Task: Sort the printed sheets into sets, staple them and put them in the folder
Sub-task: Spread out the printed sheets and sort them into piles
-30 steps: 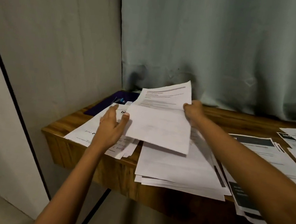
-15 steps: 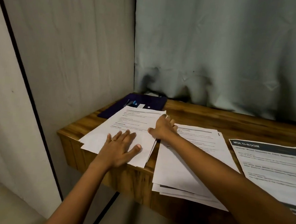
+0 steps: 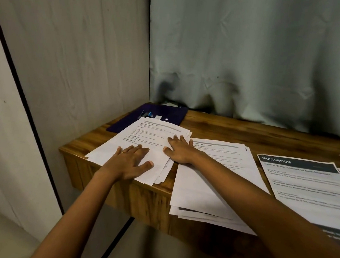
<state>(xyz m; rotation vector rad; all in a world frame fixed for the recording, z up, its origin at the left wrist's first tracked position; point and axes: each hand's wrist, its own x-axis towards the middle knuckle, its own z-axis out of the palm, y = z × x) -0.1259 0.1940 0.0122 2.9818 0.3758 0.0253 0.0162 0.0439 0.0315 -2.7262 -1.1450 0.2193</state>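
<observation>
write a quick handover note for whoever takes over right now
Left hand and right hand: both flat, fingers straight, resting on the left pile, holding nothing.
Middle pile and MULTI-ROOM pile lie to its right on the desk; the purple folder sits behind the left pile, partly covered.
Done: sheets laid in separate piles.
To do: staple the sets, put them in the folder.

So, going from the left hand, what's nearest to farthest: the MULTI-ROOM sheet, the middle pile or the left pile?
1. Left pile: directly under the left hand.
2. Middle pile: to its right.
3. MULTI-ROOM sheet: farther right.
</observation>
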